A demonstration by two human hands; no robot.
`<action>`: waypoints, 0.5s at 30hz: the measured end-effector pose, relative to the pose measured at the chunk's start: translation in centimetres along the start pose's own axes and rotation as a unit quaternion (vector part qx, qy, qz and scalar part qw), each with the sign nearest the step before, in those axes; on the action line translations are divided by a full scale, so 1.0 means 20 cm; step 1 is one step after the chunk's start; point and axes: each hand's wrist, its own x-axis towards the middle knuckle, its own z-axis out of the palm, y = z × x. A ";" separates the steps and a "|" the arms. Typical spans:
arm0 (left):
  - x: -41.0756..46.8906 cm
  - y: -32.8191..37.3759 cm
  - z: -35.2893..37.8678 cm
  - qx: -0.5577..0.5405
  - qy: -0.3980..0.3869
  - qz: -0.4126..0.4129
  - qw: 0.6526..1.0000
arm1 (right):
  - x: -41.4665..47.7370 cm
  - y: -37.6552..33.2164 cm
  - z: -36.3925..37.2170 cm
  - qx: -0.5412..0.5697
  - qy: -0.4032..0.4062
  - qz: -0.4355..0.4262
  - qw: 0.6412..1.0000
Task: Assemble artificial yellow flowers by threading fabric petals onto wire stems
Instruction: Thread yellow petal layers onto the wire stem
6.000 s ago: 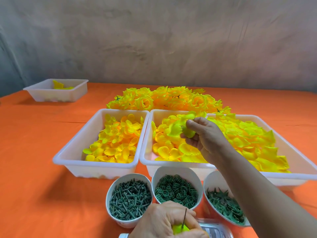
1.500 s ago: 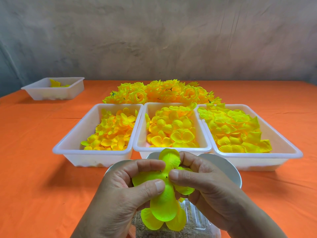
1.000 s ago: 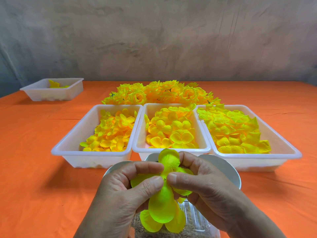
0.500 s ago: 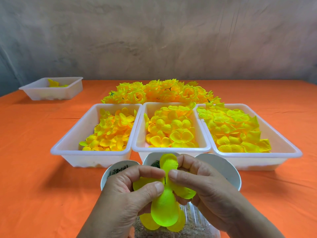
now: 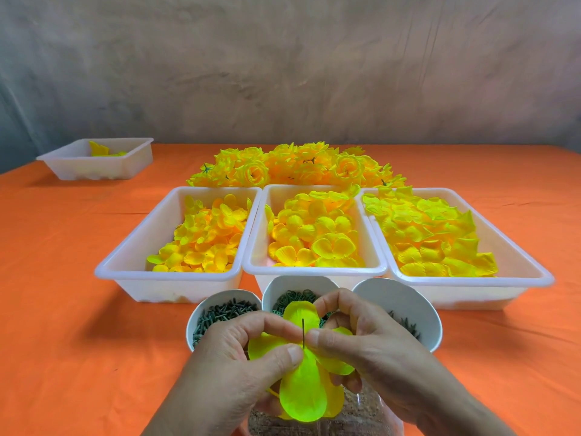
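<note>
While L hand [image 5: 232, 366] & R hand [image 5: 377, 357] both pinch petal [image 5: 301, 398] round wire [image 5: 303, 330], best push down straight, thumbs near centre, w/o tearing.

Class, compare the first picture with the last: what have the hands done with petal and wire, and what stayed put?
The right hand left the middle tray and came back to the left hand, bringing a petal. Both now pinch it, and the wire pokes up through its centre. The bowls and flower pile stayed put.
</note>
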 end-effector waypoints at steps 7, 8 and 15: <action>0.01 -0.06 -0.01 -0.017 -0.040 -0.047 0.998 | 0.00 0.03 0.01 0.018 -0.001 0.017 1.000; 0.00 -0.06 -0.02 -0.019 -0.050 -0.058 0.997 | -0.01 0.04 0.01 0.021 -0.005 0.022 1.000; -0.01 0.02 -0.10 0.232 0.071 0.154 0.958 | -0.01 0.01 -0.06 -0.169 0.079 -0.023 0.982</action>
